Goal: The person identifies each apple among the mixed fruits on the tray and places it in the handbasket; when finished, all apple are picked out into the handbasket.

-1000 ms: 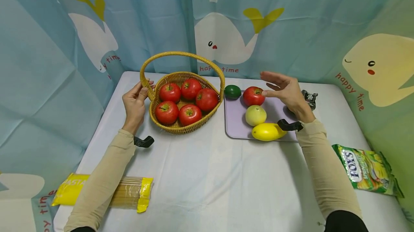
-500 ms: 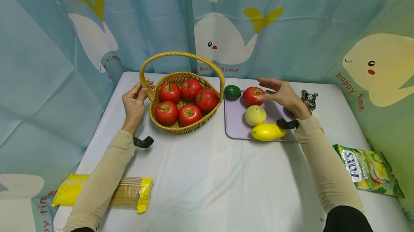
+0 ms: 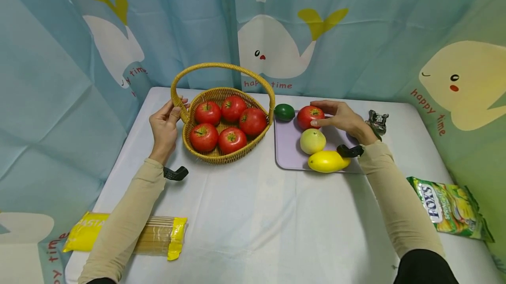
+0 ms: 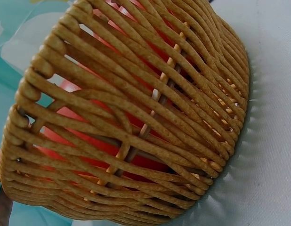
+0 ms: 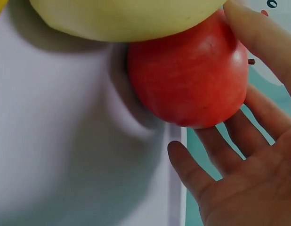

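Observation:
At the left side of the wicker basket [image 3: 215,158], my left hand [image 3: 164,128] pinches the foot of its tall handle [image 3: 221,65]. Several red apples [image 3: 203,137] lie inside; in the left wrist view they show red through the weave [image 4: 150,108]. Over the lilac tray [image 3: 286,156], my right hand [image 3: 341,119] has its thumb on the front of another red apple [image 3: 307,118] and its fingers behind it. The right wrist view shows the thumb and fingers around that apple [image 5: 190,75], which still sits at the tray's back edge beside a pale green round fruit [image 3: 312,141].
A yellow fruit [image 3: 328,162] lies at the tray's front, a dark green fruit [image 3: 284,112] at its back left corner. Behind my right wrist is a small black packet [image 3: 378,121]. A pasta pack [image 3: 158,235] lies front left, a green Fox's bag [image 3: 450,209] at right.
My right hand has moved left and down onto the red apple, its thumb and fingers closing around it. The left hand and the basket have stayed in place.

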`<state>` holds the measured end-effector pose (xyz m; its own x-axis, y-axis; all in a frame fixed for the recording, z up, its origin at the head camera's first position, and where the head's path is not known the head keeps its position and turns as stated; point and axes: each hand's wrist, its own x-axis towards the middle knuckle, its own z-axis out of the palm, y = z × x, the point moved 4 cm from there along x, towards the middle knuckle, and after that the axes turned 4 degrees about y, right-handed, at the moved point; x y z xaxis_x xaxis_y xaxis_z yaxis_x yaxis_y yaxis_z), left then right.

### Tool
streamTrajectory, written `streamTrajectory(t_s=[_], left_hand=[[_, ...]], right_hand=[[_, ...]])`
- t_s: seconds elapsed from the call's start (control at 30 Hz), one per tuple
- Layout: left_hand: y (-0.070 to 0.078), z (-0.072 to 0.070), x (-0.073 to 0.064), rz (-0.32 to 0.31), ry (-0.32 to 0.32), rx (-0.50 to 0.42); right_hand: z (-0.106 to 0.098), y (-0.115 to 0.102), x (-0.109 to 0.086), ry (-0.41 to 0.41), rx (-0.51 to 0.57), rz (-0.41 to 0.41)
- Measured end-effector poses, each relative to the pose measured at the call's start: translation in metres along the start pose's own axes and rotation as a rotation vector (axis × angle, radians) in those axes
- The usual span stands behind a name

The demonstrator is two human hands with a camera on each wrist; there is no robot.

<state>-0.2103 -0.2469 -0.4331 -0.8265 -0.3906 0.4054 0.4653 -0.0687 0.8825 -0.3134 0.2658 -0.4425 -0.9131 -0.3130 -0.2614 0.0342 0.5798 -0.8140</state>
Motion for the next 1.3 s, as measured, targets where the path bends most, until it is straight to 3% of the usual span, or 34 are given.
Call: streamTrajectory(t_s=[0.53, 1.3], left_hand=[[0.0, 0.001, 0.001, -0.01, 0.013, -0.002], [0.0, 0.0, 0.0, 0.002, 0.001, 0.011]], right_hand=[[-0.002, 0.003, 0.002, -0.038, 0.0, -0.013], [-0.002, 0.007, 0.012, -0.1, -0.028, -0.101]])
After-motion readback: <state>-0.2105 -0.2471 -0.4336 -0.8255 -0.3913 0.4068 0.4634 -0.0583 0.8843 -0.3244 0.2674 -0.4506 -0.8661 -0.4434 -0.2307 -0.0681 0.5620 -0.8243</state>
